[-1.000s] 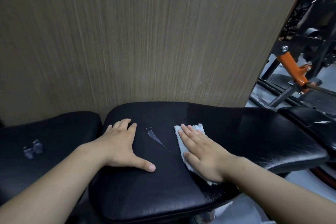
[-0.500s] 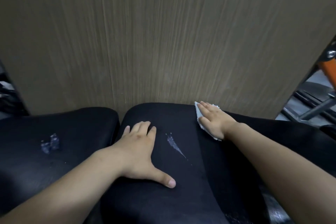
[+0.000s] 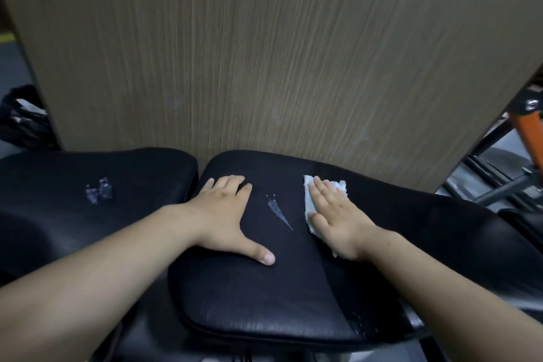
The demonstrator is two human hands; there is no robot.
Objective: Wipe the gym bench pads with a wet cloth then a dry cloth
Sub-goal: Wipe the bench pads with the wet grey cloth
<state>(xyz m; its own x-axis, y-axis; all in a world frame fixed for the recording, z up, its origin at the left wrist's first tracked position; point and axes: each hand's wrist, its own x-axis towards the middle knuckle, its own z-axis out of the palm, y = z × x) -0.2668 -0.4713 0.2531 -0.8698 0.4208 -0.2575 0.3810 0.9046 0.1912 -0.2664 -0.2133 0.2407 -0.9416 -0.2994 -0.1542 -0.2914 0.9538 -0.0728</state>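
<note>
A long black bench pad (image 3: 264, 288) runs across the middle, with a scuffed white tear mark (image 3: 277, 211) near its centre. My right hand (image 3: 335, 220) lies flat with straight fingers on a white cloth (image 3: 332, 186), pressing it onto the pad just right of the tear. Only the cloth's edges show around the hand. My left hand (image 3: 227, 214) rests flat on the pad's left end, thumb spread toward me. A second black pad (image 3: 58, 214) sits to the left, separated by a narrow gap, with a small torn patch (image 3: 98, 194).
A wood-grain panel (image 3: 264, 53) rises directly behind the pads. Orange and black gym machine frames (image 3: 526, 132) stand at the right edge. A black bag (image 3: 23, 123) lies at the far left on the floor.
My right hand slid the cloth from the pad's near side up to its far edge, then back toward the middle. The left hand stayed planted. The view shifted left.
</note>
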